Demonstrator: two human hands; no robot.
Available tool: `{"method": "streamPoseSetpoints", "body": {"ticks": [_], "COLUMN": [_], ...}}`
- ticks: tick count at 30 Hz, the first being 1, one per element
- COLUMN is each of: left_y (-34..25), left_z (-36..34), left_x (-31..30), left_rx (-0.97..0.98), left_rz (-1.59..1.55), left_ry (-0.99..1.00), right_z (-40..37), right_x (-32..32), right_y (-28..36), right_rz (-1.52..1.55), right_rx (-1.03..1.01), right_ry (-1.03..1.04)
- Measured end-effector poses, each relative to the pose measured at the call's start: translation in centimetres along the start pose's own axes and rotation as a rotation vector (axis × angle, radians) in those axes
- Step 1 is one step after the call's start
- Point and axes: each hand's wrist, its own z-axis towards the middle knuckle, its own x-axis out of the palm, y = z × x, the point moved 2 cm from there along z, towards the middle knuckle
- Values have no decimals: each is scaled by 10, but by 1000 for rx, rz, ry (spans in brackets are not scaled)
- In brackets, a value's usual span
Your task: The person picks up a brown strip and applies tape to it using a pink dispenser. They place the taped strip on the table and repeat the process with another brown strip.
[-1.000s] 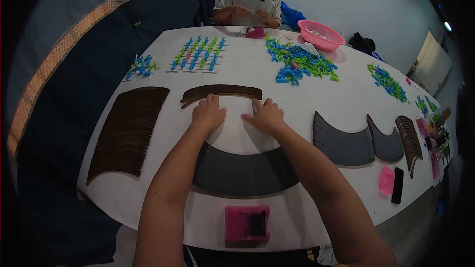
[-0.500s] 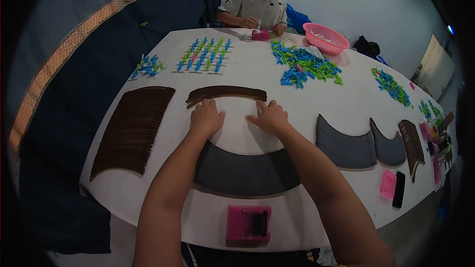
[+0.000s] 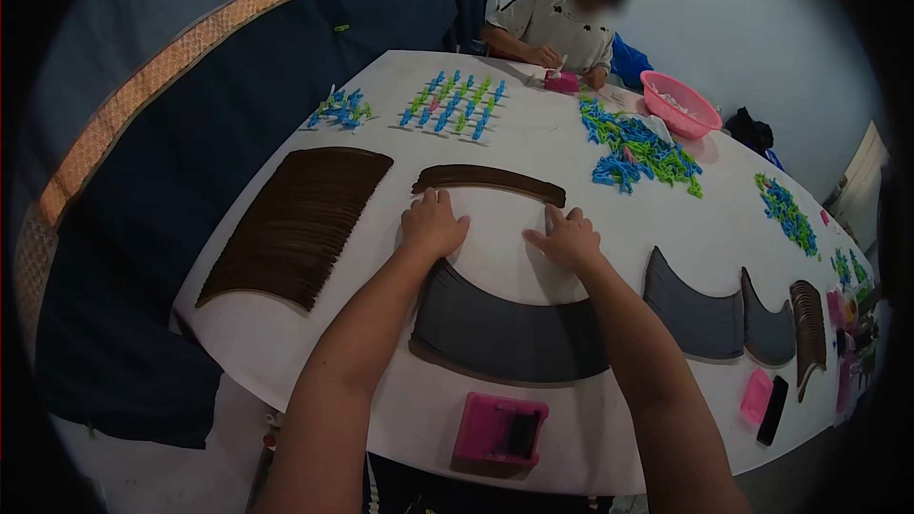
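A short stack of curved dark brown strips (image 3: pixel 490 177) lies on the white table. My left hand (image 3: pixel 433 227) is at the near edge of its left end, fingertips against it and thumb apart. At its right end my right hand (image 3: pixel 568 238) touches the near edge, thumb spread toward the middle. Just below the hands lies a wide curved dark grey piece (image 3: pixel 509 328), partly covered by my right forearm. To the left is a large block of stacked brown strips (image 3: pixel 295 219).
Blue and green clips stand in rows (image 3: pixel 455 105), with a clip pile (image 3: pixel 633 148) and pink basket (image 3: pixel 681 105) to the right. A co-worker (image 3: pixel 562 29) sits opposite. Grey curved pieces (image 3: pixel 695 309) lie right; a pink box (image 3: pixel 500 429) is at the near edge.
The view has shifted, so the table's contents appear further right and slightly tilted. Both hands remain at the ends of the short brown stack.
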Motion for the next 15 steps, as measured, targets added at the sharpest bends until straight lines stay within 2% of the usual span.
{"method": "streamPoseSetpoints", "body": {"ticks": [15], "left_y": [3], "left_z": [2], "left_x": [5], "left_rx": [-12], "left_rz": [-6], "left_ry": [-16], "right_z": [2], "right_x": [5], "right_y": [-11], "right_rz": [25], "right_rx": [-20], "right_ry": [-50]}}
